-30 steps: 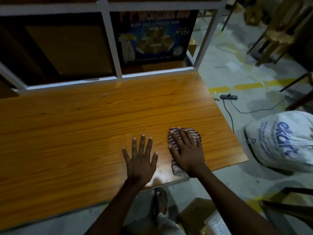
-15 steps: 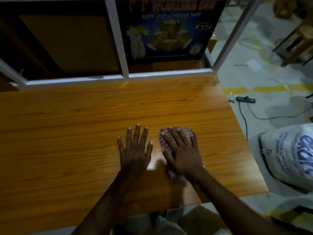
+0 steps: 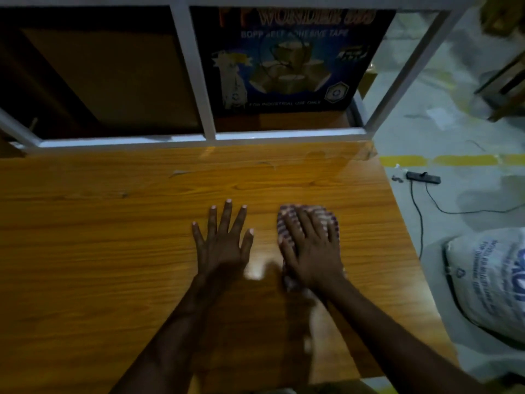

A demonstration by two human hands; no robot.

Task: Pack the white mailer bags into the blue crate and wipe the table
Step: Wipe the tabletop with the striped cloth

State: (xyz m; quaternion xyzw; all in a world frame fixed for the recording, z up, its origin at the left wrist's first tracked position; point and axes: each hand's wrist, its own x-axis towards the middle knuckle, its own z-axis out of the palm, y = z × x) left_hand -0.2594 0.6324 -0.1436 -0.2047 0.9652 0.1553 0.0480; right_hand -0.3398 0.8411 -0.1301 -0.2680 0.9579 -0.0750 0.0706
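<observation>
- Head view puts our right hand (image 3: 311, 251) flat on the striped cloth (image 3: 322, 216). The fingers are straight and close together, pressing the cloth onto the table (image 3: 85, 251) right of its middle and nearer the right edge than the left.
- The cloth is bunched under the palm, and a blurred tail trails toward the near edge. We judge that a hard stroke could fold that tail under or pull it free, leaving bare skin rubbing the wood.
- Our left hand (image 3: 224, 245) lies spread, palm down, on bare wood just beside the cloth and grips nothing. If we lean on it, it may smear a wiped patch, and a leftward pass may run the cloth into it.
- The light is dim and the wood is glossy, so we cannot tell wiped wood from unwiped. We may miss strips along the back edge under the white shelf frame (image 3: 196, 81) or toward the left edge.
- A wide sweep could carry the cloth over the right edge. It would then drop to the floor near the printed sack (image 3: 488, 280) and the black power strip (image 3: 423, 177).
- Neither the white mailer bags nor the blue crate are in view, so we cannot tell whether the packing is finished. We risk wiping around work that is not yet done.
</observation>
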